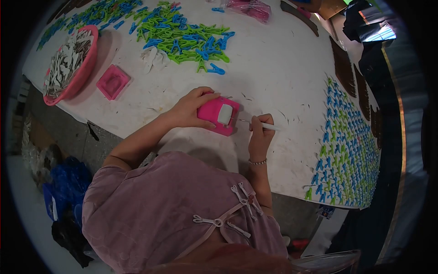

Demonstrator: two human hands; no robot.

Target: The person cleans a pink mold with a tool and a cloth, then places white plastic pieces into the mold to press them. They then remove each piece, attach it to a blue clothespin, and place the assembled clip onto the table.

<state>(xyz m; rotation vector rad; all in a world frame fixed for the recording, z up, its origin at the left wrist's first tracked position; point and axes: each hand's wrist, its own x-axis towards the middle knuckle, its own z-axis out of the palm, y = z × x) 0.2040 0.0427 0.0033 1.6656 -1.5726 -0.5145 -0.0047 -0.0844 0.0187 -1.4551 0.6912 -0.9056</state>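
Left hand (196,111) spread; right hand (261,131) curled, fingers (266,119) apparently pinched.

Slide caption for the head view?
Left hand grips a pink block with a white insert; right hand holds a fine-tipped tool beside it, clothespins heaped beyond.

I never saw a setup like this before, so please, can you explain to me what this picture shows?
There is no robot here. A person works with two bare hands, and wears a camera on the head. It looks forward and down, so this one picture also shows the person's own clothes.

The left hand holds a pink block with a whitish rounded piece on it. The fingers of the right hand hold a thin tool, its fine tip near that piece.

On the white table lie a heap of green and blue clothespins, more clothespins in rows at the right, a pink basin of pale strips and a small pink tray.
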